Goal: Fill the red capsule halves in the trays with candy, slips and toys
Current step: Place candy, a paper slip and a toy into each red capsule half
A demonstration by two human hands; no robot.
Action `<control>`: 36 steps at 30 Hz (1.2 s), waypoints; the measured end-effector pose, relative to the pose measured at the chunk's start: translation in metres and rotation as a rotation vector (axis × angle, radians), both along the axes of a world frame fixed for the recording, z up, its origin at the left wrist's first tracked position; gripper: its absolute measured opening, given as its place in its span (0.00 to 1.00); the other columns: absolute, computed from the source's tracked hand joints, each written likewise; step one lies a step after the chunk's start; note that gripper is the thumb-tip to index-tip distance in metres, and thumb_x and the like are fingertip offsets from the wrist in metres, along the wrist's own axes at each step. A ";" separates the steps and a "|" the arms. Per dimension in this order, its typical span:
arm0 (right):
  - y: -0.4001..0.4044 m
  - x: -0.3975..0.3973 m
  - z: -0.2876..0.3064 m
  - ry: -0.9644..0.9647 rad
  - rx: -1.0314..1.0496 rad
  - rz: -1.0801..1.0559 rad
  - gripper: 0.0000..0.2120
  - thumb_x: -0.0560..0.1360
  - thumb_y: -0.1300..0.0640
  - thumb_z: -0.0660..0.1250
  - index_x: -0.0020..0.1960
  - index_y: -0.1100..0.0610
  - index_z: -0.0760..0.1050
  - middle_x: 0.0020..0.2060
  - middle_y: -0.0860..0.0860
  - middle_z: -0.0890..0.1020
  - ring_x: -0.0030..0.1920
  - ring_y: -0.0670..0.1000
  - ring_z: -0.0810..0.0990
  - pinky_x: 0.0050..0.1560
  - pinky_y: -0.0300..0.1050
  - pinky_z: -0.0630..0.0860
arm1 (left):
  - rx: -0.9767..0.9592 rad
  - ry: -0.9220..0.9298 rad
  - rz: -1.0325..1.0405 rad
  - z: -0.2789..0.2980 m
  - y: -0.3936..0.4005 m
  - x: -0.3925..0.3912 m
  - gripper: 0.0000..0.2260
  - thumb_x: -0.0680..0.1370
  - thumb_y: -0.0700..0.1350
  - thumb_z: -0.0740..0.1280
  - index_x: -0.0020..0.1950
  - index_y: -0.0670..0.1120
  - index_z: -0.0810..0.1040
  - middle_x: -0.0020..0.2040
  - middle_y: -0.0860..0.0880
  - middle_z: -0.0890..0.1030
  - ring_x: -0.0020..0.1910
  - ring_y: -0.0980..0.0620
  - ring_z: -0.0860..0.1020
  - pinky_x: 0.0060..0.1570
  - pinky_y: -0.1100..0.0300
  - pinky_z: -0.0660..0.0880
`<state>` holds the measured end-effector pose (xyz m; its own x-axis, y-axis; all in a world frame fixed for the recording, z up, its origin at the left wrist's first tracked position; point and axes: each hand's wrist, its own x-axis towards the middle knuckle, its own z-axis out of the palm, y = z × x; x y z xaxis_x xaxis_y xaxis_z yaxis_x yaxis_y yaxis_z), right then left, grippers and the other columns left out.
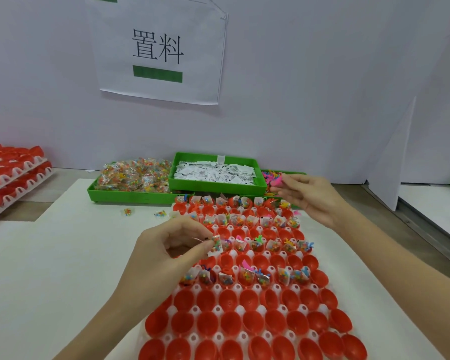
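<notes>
My left hand (172,245) pinches a candy packet (215,245) with a slip, thumb and forefinger clamped, right at the left end of the third filled row of red capsule halves (226,261), the empty cup just below. My right hand (311,197) reaches back over the toy tray (283,174), fingertips pinching a pink toy (276,181).

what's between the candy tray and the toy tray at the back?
The green slip tray, full of white paper slips, sits between the candy tray and the toy tray, overlapping both; head view.

Red capsule halves (255,322) — green bins (130,196)
</notes>
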<state>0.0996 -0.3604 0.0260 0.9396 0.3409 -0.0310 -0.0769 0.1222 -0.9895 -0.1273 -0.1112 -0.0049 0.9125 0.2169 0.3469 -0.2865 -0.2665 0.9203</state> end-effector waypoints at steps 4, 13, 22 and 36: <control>-0.002 -0.057 -0.001 0.107 0.093 0.132 0.11 0.77 0.57 0.71 0.54 0.62 0.85 0.56 0.62 0.85 0.56 0.56 0.86 0.44 0.39 0.83 | -0.026 0.040 -0.023 -0.001 -0.002 -0.002 0.06 0.72 0.41 0.78 0.47 0.51 0.87 0.43 0.48 0.88 0.43 0.50 0.87 0.46 0.52 0.83; -0.012 -0.144 -0.008 -0.192 -0.224 0.108 0.08 0.75 0.51 0.73 0.46 0.55 0.86 0.43 0.55 0.87 0.41 0.48 0.85 0.41 0.37 0.79 | -0.031 0.082 -0.096 0.001 -0.010 -0.003 0.05 0.73 0.41 0.78 0.46 0.49 0.85 0.43 0.48 0.87 0.44 0.50 0.86 0.42 0.65 0.80; -0.017 -0.147 -0.005 -0.386 -0.392 0.160 0.03 0.75 0.53 0.74 0.46 0.51 0.85 0.40 0.53 0.86 0.38 0.51 0.83 0.40 0.40 0.80 | 0.025 0.072 -0.317 0.018 -0.054 0.023 0.04 0.74 0.40 0.78 0.46 0.47 0.86 0.43 0.49 0.87 0.44 0.52 0.86 0.48 0.62 0.81; -0.092 -0.122 0.019 -0.244 -0.568 0.323 0.09 0.73 0.52 0.76 0.52 0.52 0.86 0.47 0.55 0.88 0.50 0.54 0.87 0.52 0.38 0.81 | 0.324 0.018 -0.351 0.024 -0.114 0.072 0.04 0.72 0.37 0.79 0.43 0.43 0.87 0.38 0.50 0.87 0.37 0.58 0.86 0.43 0.64 0.83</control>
<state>-0.0222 -0.4528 0.0452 0.7968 0.5977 -0.0883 0.2099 -0.4109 -0.8872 -0.0556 -0.2255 0.0187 0.9176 -0.2227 0.3291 -0.3955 -0.4305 0.8113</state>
